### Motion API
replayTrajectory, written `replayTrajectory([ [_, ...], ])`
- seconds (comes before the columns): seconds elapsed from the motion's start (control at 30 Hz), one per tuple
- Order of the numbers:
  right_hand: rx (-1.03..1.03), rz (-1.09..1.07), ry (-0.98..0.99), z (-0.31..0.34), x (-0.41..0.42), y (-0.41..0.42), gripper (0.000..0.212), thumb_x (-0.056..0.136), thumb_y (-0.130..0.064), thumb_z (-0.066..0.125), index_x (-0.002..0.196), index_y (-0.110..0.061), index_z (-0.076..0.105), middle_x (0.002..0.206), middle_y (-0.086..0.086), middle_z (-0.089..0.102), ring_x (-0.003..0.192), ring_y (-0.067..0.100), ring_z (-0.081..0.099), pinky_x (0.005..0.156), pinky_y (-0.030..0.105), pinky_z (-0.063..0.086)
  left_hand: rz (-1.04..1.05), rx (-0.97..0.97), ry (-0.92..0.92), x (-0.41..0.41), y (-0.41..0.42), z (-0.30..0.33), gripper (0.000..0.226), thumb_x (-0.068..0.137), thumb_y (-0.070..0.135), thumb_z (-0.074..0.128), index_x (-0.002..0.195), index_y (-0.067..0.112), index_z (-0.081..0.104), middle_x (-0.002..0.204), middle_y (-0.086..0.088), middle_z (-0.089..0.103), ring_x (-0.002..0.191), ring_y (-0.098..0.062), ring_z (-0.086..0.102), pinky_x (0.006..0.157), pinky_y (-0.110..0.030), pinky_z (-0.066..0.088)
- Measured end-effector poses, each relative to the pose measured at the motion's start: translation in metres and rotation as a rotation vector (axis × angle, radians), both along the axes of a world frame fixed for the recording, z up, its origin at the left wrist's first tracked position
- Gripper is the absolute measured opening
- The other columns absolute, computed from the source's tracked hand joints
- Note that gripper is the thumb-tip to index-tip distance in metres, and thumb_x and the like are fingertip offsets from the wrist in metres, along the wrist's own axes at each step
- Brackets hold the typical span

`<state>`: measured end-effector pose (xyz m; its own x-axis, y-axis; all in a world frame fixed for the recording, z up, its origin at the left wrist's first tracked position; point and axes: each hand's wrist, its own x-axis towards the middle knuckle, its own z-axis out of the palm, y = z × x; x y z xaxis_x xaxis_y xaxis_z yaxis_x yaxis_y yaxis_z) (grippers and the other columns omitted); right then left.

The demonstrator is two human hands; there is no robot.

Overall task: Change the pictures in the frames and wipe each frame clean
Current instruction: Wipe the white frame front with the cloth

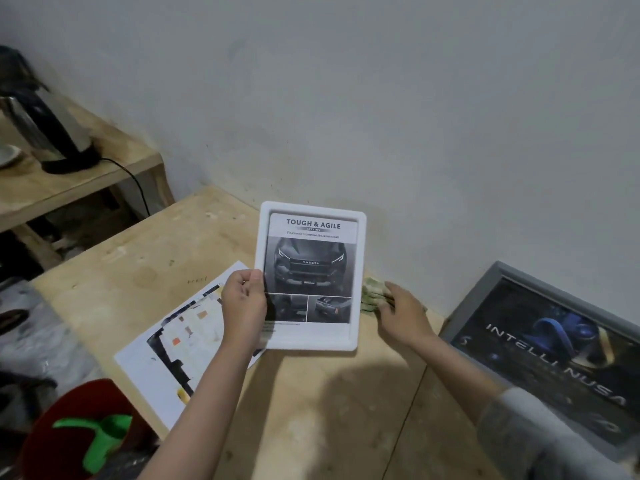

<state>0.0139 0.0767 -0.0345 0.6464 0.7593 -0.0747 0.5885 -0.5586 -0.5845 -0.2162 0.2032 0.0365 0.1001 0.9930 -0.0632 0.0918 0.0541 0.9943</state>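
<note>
A white plastic rectangular picture frame (pixel 310 276) stands upright near the bench's far edge, showing a dark car print headed "TOUGH & AGILE". A grey-framed dark picture (pixel 550 344) leans tilted off the bench's right edge.

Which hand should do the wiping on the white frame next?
Right. The right hand already rests on the cloth beside the white frame, while the left hand grips the frame's left edge and holds it up off the table.
</note>
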Motion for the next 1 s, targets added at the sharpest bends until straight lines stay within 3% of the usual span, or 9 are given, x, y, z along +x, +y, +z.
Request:
replayTrajectory([
  [0.1,0.273,-0.146,0.277,0.046,-0.021,-0.018,0.034,0.099,-0.023,0.045,0.131,-0.013,0.051,0.124,0.0,0.057,0.108,0.013,0.054,0.087,0.02,0.04,-0.057,0.013,-0.018,0.011,-0.009,0.006,0.014,0.098,0.019,0.049,0.091,0.007,0.053,0.066,0.001,0.046,0.057,-0.01,0.04,0.055,-0.024,0.033],
  [0.2,0.469,-0.216,0.498,0.078,-0.041,-0.045,0.021,0.1,-0.017,0.043,0.114,-0.02,0.058,0.097,-0.005,0.066,0.081,0.008,0.06,0.069,0.012,0.049,-0.149,0.047,-0.009,0.028,-0.026,0.01,0.012,0.097,0.019,0.05,0.09,0.009,0.053,0.068,0.001,0.048,0.06,-0.011,0.043,0.056,-0.024,0.035],
  [0.3,0.499,-0.25,0.419,0.094,-0.046,-0.088,0.021,0.099,-0.013,0.043,0.104,-0.027,0.059,0.09,-0.009,0.067,0.075,-0.003,0.061,0.068,0.012,0.047,-0.281,0.072,-0.019,0.053,-0.06,0.018,0.01,0.097,0.016,0.05,0.092,0.009,0.055,0.064,0.003,0.047,0.055,-0.007,0.042,0.053,-0.022,0.033],
  [0.4,0.496,-0.333,0.365,0.095,-0.044,-0.124,0.02,0.098,-0.006,0.044,0.11,-0.015,0.056,0.088,-0.01,0.064,0.077,-0.006,0.059,0.059,0.002,0.042,-0.372,0.11,-0.005,0.069,-0.085,0.017,0.014,0.096,0.014,0.05,0.095,0.007,0.061,0.077,-0.002,0.061,0.066,-0.008,0.054,0.064,-0.024,0.043],
  [0.53,0.522,-0.468,0.354,0.091,-0.033,-0.193,0.02,0.097,-0.006,0.045,0.111,-0.016,0.055,0.094,0.0,0.068,0.083,0.007,0.065,0.066,0.013,0.049,-0.554,0.12,0.065,0.1,-0.133,0.019,0.02,0.095,0.012,0.051,0.108,0.007,0.066,0.099,-0.007,0.069,0.092,-0.021,0.064,0.088,-0.039,0.053],
  [0.63,0.55,-0.558,0.353,0.084,-0.027,-0.252,0.018,0.098,-0.009,0.045,0.111,-0.018,0.053,0.098,0.001,0.067,0.089,0.012,0.066,0.077,0.027,0.054,-0.703,0.187,0.098,0.125,-0.181,0.024,0.03,0.095,0.008,0.049,0.122,0.013,0.062,0.115,0.0,0.064,0.106,-0.016,0.059,0.097,-0.034,0.047],
  [0.8,0.61,-0.744,0.335,0.07,-0.011,-0.358,0.02,0.098,-0.006,0.044,0.11,-0.019,0.052,0.106,0.002,0.065,0.101,0.018,0.062,0.088,0.034,0.052,-0.934,0.24,0.118,0.172,-0.276,0.024,0.038,0.095,0.004,0.049,0.131,0.015,0.057,0.123,0.01,0.058,0.116,-0.006,0.051,0.096,-0.017,0.039],
  [0.9,0.616,-0.849,0.321,0.062,0.005,-0.426,0.022,0.097,-0.003,0.043,0.105,-0.021,0.053,0.105,0.007,0.066,0.099,0.023,0.064,0.09,0.046,0.052,-1.03,0.22,0.128,0.203,-0.34,0.017,0.038,0.095,0.003,0.049,0.13,0.012,0.058,0.128,0.006,0.06,0.121,-0.009,0.053,0.103,-0.022,0.039],
  [1.0,0.662,-0.948,0.283,0.056,0.022,-0.493,0.026,0.097,0.001,0.041,0.099,-0.022,0.053,0.101,0.009,0.067,0.095,0.026,0.065,0.081,0.043,0.054,-1.119,0.21,0.138,0.235,-0.407,0.012,0.039,0.094,0.004,0.049,0.13,0.012,0.058,0.131,0.002,0.06,0.123,-0.012,0.053,0.108,-0.031,0.04],
])
